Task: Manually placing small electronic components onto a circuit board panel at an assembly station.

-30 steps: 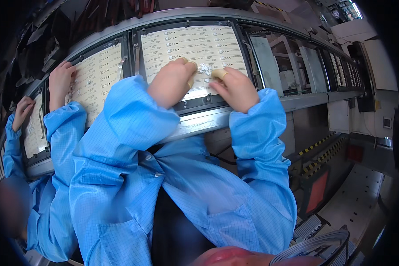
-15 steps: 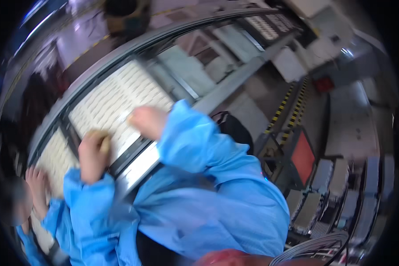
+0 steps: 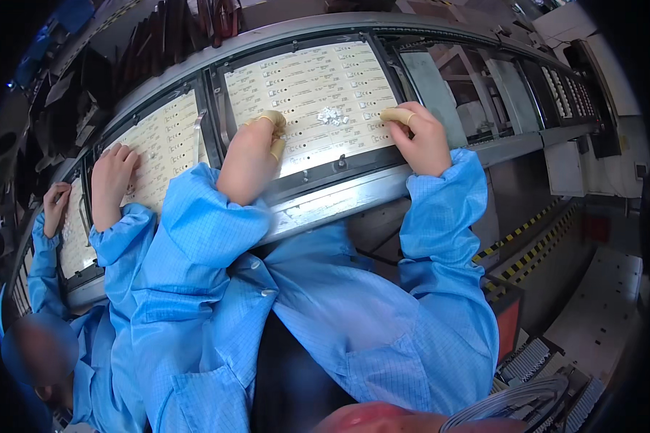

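Note:
A white panel (image 3: 307,83) printed with rows of small dark marks lies in a dark frame (image 3: 318,174) in front of me. A small heap of tiny white pieces (image 3: 333,116) rests on its middle. Over the panel's left edge, my left hand (image 3: 251,155) is closed, with yellow finger cots on its fingers; whatever it grips is hidden. At the panel's right edge, my right hand (image 3: 417,138) pinches thumb and forefinger together, a yellow cot on the forefinger. Anything between those fingertips is too small to name.
A co-worker's hands (image 3: 112,180) work over a similar panel (image 3: 170,133) on the left. A metal rail (image 3: 339,198) runs along the near edge. Farther right on the line are grey plates (image 3: 430,79) and a dark tray of pale pieces (image 3: 556,94).
My view has swung, so the panel sits farther right and sharper. My hands have moved apart, the right one to the panel's right edge. The heap of white pieces now shows.

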Motion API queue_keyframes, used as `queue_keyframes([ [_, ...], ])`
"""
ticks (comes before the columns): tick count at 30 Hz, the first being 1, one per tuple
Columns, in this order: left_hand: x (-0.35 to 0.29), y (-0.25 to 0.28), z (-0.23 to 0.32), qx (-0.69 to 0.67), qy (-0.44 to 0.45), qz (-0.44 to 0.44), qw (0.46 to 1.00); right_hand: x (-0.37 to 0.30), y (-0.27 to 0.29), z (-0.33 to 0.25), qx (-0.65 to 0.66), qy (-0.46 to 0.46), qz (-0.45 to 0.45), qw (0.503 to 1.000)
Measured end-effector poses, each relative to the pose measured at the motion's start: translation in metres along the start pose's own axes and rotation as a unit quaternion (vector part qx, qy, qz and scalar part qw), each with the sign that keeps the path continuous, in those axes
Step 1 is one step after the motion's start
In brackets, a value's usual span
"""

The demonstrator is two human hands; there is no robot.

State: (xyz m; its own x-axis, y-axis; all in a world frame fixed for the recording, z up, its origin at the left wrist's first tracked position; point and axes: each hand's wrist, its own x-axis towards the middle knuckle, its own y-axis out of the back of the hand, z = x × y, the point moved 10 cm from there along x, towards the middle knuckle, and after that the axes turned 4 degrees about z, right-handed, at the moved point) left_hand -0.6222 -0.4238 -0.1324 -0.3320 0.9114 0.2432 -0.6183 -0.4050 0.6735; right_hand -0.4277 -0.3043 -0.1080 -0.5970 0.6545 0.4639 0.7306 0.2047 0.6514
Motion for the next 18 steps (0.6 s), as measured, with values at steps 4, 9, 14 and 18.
queue_keyframes([
  [4,0.0,0.001,0.002,0.042,-0.017,-0.001,0.999,-0.002,-0.002,0.002,0.009,-0.002,-0.005,1.0],
  [9,0.002,-0.003,0.005,0.067,-0.042,0.005,0.997,0.0,-0.003,0.004,0.011,-0.001,-0.003,1.0],
  [14,-0.002,-0.003,0.023,0.116,-0.107,0.027,0.987,0.003,-0.004,0.002,0.015,-0.014,-0.009,1.0],
  [18,-0.005,-0.003,0.025,0.138,-0.116,0.027,0.983,0.005,-0.006,0.007,0.016,-0.055,-0.02,0.998],
])
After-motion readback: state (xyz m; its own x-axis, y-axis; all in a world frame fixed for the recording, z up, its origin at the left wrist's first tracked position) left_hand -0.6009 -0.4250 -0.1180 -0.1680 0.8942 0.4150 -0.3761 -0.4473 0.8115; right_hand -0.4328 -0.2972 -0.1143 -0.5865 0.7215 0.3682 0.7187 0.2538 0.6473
